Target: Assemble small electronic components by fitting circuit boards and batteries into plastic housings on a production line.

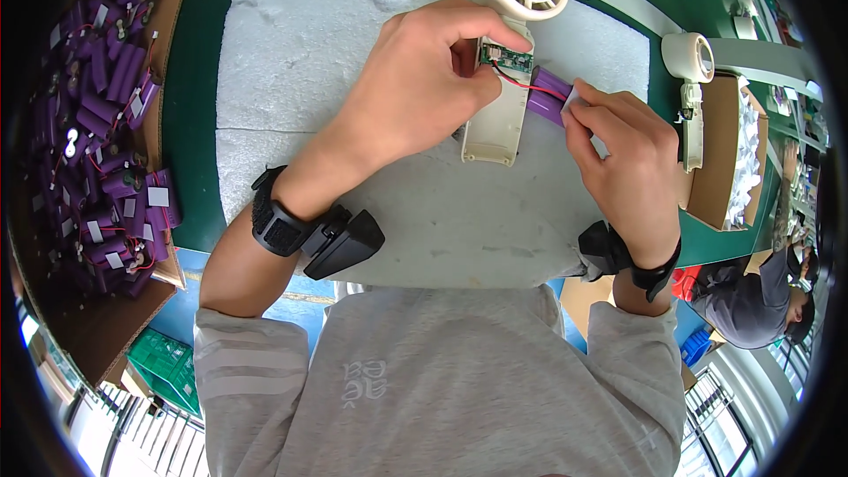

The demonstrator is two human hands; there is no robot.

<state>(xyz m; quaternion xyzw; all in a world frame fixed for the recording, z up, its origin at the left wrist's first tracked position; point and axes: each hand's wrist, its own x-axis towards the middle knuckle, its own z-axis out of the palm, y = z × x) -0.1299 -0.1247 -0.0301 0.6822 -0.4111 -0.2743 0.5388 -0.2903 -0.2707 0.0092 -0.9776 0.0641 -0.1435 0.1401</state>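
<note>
An opened cream handheld fan (499,128) lies on the foam-topped work surface, its round head pointing away from me. A small green circuit board (511,58) shows inside the handle. My left hand (424,79) is closed around the handle beside the board, index finger and thumb at the board's edges. Red and black wires run from the board towards a purple battery pack (548,93) just right of the handle. My right hand (627,141) pinches a white sticker (572,104) at the battery pack's near right side; its fingertips partly hide the sticker.
A cardboard box (168,62) full of purple battery packs stands at the left. White foam sheets (291,62) lie under the work. Another cream fan (692,106) and a carton (720,159) with white pieces are at the right. A co-worker (755,305) sits beyond.
</note>
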